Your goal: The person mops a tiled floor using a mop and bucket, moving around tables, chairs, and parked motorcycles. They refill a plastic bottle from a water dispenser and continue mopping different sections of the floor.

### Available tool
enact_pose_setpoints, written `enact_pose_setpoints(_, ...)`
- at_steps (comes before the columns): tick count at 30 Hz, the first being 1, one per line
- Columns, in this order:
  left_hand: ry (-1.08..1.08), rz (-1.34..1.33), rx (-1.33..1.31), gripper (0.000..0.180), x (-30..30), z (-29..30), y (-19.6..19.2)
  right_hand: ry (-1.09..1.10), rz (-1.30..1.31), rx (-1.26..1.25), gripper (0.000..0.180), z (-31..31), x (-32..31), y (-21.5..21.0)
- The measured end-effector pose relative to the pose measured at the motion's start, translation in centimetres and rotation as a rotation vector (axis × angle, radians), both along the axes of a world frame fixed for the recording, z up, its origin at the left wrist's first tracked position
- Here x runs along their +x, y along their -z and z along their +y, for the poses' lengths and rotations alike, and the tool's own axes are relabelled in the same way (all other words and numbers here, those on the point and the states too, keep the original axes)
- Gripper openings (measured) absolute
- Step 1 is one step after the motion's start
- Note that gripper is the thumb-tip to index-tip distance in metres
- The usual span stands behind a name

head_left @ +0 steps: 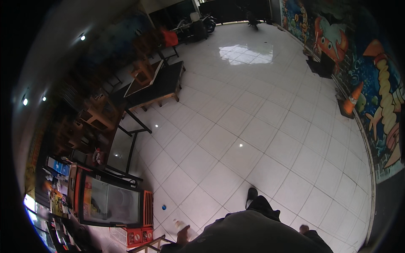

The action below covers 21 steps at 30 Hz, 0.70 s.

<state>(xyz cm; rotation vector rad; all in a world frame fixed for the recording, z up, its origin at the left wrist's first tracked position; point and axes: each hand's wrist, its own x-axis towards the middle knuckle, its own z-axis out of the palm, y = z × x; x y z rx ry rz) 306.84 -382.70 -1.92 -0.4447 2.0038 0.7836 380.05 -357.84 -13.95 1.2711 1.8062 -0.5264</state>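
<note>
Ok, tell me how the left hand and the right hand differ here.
The left hand grips a pale bottle; the right hand shows nothing held. The left hand hangs near the display fridge, the right hand over bare white floor tiles. Both barely peek past the person's dark clothing at the lower edge.

The floor (pixel 261 109) is glossy white square tile with thin grey joints. A mural wall (pixel 379 84) shows orange-red sea creatures on deep blue-green. A traffic cone (pixel 352 100) is orange with a white band. The chest freezer (pixel 110 205) has an orange-red body and black frame. A small blue cap (pixel 163 207) lies on the tiles. The low surface (pixel 158 84) is black with pale wooden legs.
</note>
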Motion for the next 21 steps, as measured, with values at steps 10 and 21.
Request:
enact_pose_setpoints(10,-0.085,-0.137,-0.166,0.071,0.9,16.2,-2.9,0.903,0.157,0.020,0.027,32.1,-16.4,1.2)
enact_pose_setpoints(21,0.638,0.245,-0.118,0.060,-33.3,77.7,0.4,0.593,0.921,0.376,0.041,78.3,-55.6,-17.1)
